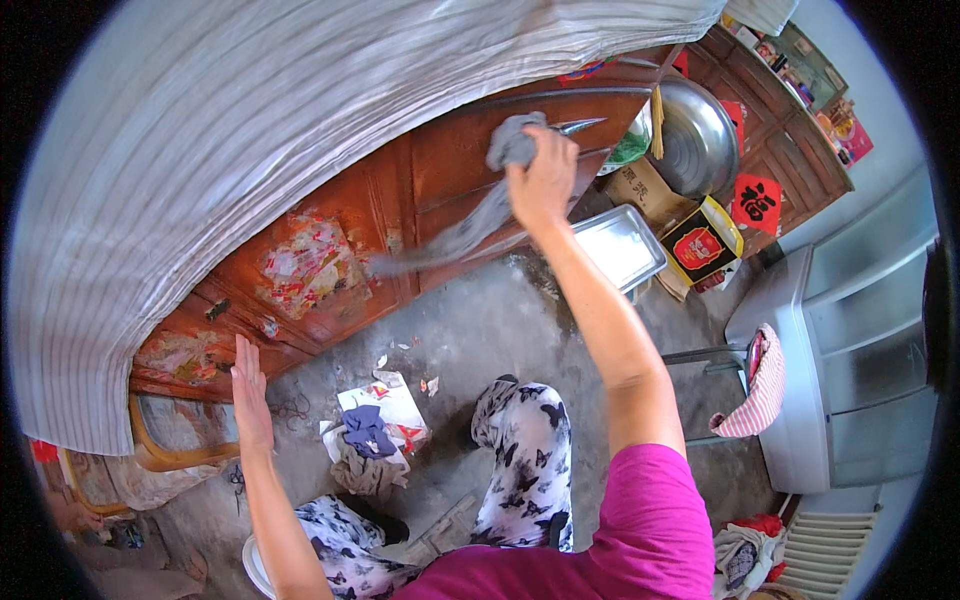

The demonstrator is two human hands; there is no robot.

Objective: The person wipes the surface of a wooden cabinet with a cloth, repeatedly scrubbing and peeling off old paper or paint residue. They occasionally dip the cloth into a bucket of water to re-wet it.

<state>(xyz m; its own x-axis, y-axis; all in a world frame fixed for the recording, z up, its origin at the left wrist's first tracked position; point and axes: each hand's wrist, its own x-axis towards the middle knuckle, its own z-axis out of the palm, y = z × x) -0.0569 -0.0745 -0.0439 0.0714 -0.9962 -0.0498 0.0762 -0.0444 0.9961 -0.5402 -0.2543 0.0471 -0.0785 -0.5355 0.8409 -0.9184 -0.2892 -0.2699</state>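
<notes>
A grey cloth (512, 141) is sitting bunched at the fingertips of the person's right hand (543, 180), bulging out past them on the left. The fingers are curling around it in a narrow grip, and the hand is hiding part of the bundle. The cloth is looking soft and crumpled; a long, motion-blurred grey strip is trailing below the hand toward the lower left, though whether it belongs to the same cloth is hard to tell. A shiny, pointed metal piece (585, 126) is jutting out just right of the fingers, its kind unclear.

Cloth and hand are showing in front of a reddish-brown wooden panel (450, 150), where torn, colourful paper patches (310, 265) are clinging. A striped sheet (300, 100) is draping over the panel's top edge. The left hand (250, 400) is holding nothing, its fingers straight and close together, near the panel's lower left; contact is impossible to judge.

On the grey floor (440, 310), a dark blue cloth (369, 430) is lying on white papers (400, 405), near the person's butterfly-print trousers (525, 460). To the right, a metal tray (615, 245), a large metal basin (695, 135) and a black-and-yellow box (703, 245) are crowding near the panel's end.
</notes>
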